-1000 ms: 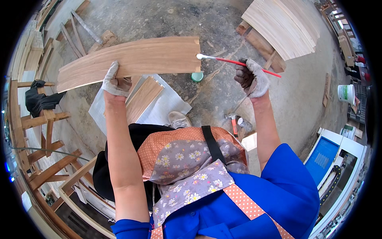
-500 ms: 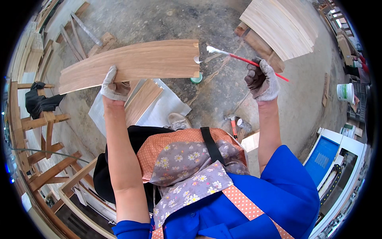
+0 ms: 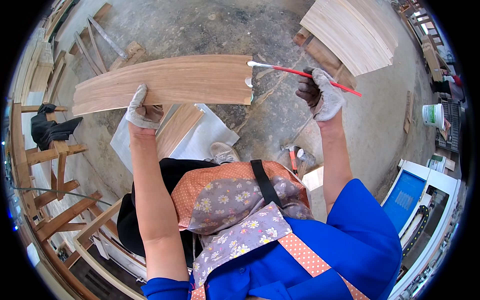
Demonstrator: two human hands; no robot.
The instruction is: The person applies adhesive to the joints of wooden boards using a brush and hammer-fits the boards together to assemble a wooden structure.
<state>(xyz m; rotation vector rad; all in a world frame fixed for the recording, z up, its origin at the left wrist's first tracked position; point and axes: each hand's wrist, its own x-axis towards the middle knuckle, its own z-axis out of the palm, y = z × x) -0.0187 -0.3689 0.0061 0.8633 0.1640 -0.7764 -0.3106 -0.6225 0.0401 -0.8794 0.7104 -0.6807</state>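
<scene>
My gloved left hand (image 3: 143,108) grips the lower edge of a wide brown wooden board (image 3: 165,82), held level above the floor. My gloved right hand (image 3: 320,94) is closed around a thin red-handled brush (image 3: 295,71). White paste coats the brush's tip, which meets the upper part of the board's right end. Another white dab sits lower on that same end, in a notch. Below the left hand, another brown board (image 3: 181,129) lies on a white sheet (image 3: 212,131) on the floor.
A stack of pale boards (image 3: 352,35) rests on wooden blocks at the far right. A hammer (image 3: 293,159) lies by my shoe (image 3: 224,152). White buckets (image 3: 433,115) stand at right; a wooden frame (image 3: 55,150) with black cloth is at left.
My right hand has moved left and slightly up, bringing the brush tip from beside the board onto its right end. The board's right end has dipped slightly.
</scene>
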